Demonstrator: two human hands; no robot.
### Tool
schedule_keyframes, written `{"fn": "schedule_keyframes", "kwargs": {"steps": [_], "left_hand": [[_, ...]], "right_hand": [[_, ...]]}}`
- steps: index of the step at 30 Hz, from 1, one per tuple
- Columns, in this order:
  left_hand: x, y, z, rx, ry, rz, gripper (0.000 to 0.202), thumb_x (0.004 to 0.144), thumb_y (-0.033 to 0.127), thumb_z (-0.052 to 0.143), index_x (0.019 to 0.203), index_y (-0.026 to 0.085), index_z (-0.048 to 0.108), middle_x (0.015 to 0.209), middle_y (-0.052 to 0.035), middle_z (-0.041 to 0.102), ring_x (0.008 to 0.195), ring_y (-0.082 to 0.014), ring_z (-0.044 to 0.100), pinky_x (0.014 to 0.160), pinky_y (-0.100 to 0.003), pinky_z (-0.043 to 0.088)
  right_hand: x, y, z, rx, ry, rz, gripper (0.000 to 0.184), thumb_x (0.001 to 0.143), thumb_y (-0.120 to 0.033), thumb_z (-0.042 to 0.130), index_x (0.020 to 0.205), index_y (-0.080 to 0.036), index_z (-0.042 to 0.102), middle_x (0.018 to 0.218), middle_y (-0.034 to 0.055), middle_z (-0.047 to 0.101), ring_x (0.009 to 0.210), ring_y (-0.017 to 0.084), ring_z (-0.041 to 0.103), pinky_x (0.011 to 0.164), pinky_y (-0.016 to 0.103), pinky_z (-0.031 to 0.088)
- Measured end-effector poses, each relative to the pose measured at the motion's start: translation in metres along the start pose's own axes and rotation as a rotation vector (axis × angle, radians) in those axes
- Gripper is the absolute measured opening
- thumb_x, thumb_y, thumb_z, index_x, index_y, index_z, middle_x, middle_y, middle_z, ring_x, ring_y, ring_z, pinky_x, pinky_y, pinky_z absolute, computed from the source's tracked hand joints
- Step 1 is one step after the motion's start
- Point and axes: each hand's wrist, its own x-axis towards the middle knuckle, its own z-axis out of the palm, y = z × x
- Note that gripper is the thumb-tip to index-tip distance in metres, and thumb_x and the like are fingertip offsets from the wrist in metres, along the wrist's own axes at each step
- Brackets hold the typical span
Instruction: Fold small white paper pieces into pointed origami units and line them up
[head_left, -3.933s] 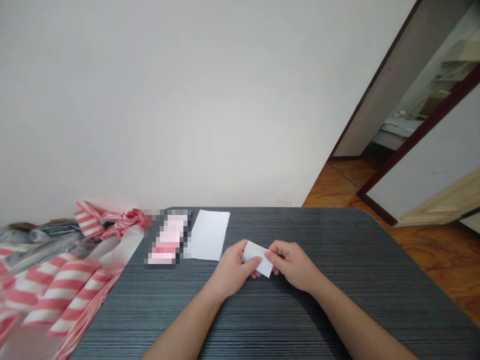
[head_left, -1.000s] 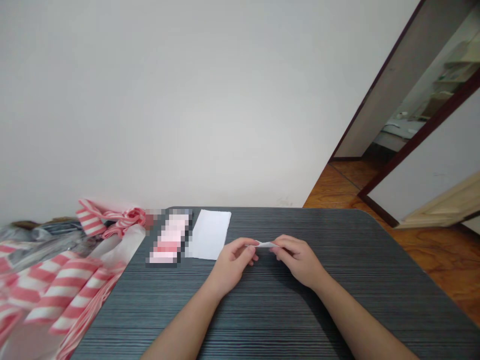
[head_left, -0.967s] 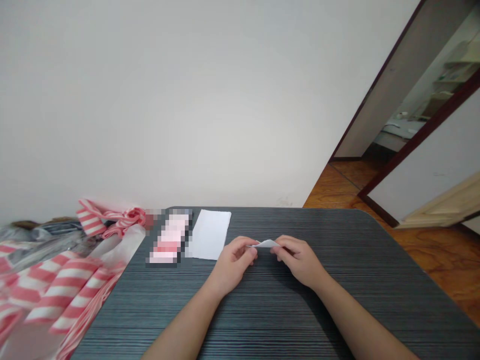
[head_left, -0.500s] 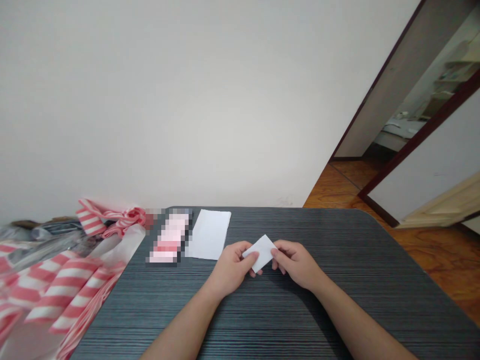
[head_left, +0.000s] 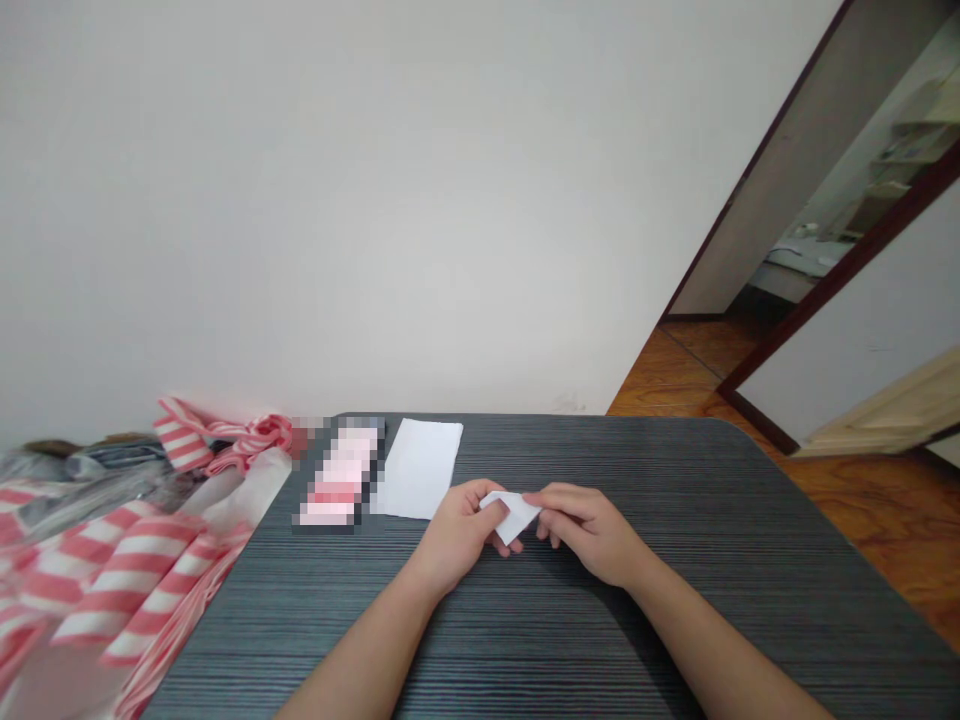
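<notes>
One plain, pale, matte wall [head_left: 420,200] fills the upper view. One dark grey table [head_left: 675,580], fine-grained in parallel lines and round-cornered at the far side, stands against it; the near edge is out of frame. One heap of red-and-white striped cloth [head_left: 135,570], soft and creased, lies left of the table, cut off by the frame; its separate pieces cannot be counted. One white rectangular paper stack or sheet [head_left: 420,470] (number of layers not readable) lies flat near the far left corner. Just left of it: one oblong, pink-and-dark object [head_left: 337,480], pixelated, material unclear.

Two bare hands work over the table's middle. The left hand [head_left: 459,528] is clamped on one small, angular piece of white paper [head_left: 513,518], thumb on top, other fingers partly hidden beneath. The right hand [head_left: 589,530] pinches the same paper's right corner, its fingertips covering that corner. The paper is between both hands, above the tabletop; its fold lines are too small to make out.
</notes>
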Motion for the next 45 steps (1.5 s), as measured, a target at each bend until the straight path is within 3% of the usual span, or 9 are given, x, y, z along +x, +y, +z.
{"fn": "schedule_keyframes", "kwargs": {"steps": [7,11,16,19,26,45], "left_hand": [[-0.002,0.001,0.000,-0.056,-0.051,0.027,0.027,0.082,0.039,0.051,0.088,0.013,0.054,0.077,-0.0075,0.066,0.061,-0.0170,0.065,0.053,-0.025,0.048],[-0.001,0.001,0.001,0.018,-0.027,0.026,0.025,0.080,0.037,0.057,0.086,0.014,0.052,0.069,-0.0048,0.065,0.056,-0.0148,0.062,0.049,-0.023,0.046],[-0.001,0.003,0.002,0.063,0.022,0.008,0.023,0.079,0.035,0.057,0.086,0.015,0.050,0.058,-0.0007,0.062,0.049,-0.0122,0.058,0.047,-0.022,0.044],[0.000,0.004,0.002,0.078,0.036,0.007,0.022,0.079,0.034,0.058,0.084,0.015,0.049,0.056,0.0001,0.062,0.048,-0.0118,0.057,0.047,-0.021,0.043],[0.000,-0.002,0.001,0.098,0.036,0.029,0.020,0.079,0.032,0.058,0.086,0.016,0.049,0.058,0.0009,0.062,0.050,-0.0113,0.056,0.048,-0.020,0.042],[0.001,-0.004,0.000,0.125,0.035,0.030,0.020,0.079,0.032,0.056,0.088,0.016,0.049,0.057,0.0014,0.061,0.050,-0.0111,0.055,0.048,-0.020,0.042]], "right_hand": [[0.003,-0.002,-0.002,-0.171,0.004,-0.067,0.028,0.091,-0.025,0.044,0.108,-0.022,0.066,0.073,0.0029,0.059,0.062,0.012,0.055,0.062,0.025,0.045],[0.003,-0.003,-0.002,-0.217,-0.021,-0.088,0.026,0.090,-0.027,0.046,0.103,-0.023,0.068,0.074,0.0033,0.061,0.069,0.014,0.057,0.066,0.026,0.044],[0.000,0.005,0.001,-0.007,0.088,0.123,0.033,0.092,-0.033,0.040,0.117,-0.018,0.057,0.064,0.0015,0.062,0.051,0.011,0.053,0.054,0.024,0.044],[0.000,0.010,0.002,0.108,0.143,0.235,0.035,0.094,-0.037,0.034,0.105,-0.014,0.059,0.064,0.0033,0.064,0.046,0.011,0.052,0.046,0.022,0.042],[0.002,0.005,0.000,0.021,0.022,0.258,0.038,0.092,-0.034,0.040,0.070,-0.014,0.063,0.056,0.0030,0.063,0.045,0.009,0.053,0.046,0.020,0.040],[0.003,0.005,0.001,0.032,0.017,0.240,0.035,0.092,-0.030,0.041,0.068,-0.014,0.060,0.057,0.0019,0.062,0.047,0.009,0.055,0.047,0.020,0.041]]}}
